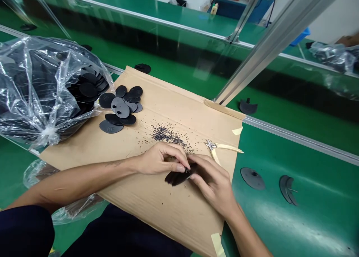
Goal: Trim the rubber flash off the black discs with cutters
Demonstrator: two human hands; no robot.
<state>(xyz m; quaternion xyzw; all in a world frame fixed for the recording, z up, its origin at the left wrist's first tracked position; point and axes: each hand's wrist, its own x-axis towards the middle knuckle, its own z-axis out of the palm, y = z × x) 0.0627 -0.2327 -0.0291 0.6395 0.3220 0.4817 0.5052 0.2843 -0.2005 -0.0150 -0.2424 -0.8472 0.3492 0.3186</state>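
Note:
Between my two hands, above the cardboard sheet point(146, 197), is a small stack of black oval plastic discs point(177, 178). My right hand point(211, 180) grips the stack by its right end, thumb in front and fingers behind. The thumb and forefinger of my left hand point(165, 159) pinch at the upper edge of the discs; a small dark bit seems to be at those fingertips. Just beyond my hands lies a scatter of tiny black plastic bits point(168, 135). Cutting pliers with cream handles point(224, 146) rest on the cardboard, right of the bits, jaws pointing left.
A clear plastic bag point(47, 88) full of black discs stands at the left. Beside it lies a loose pile of oval discs point(120, 107). A metal post point(249, 51) rises behind the cardboard. On the green surface at right are a grey oval disc point(252, 178) and curved pieces point(287, 189).

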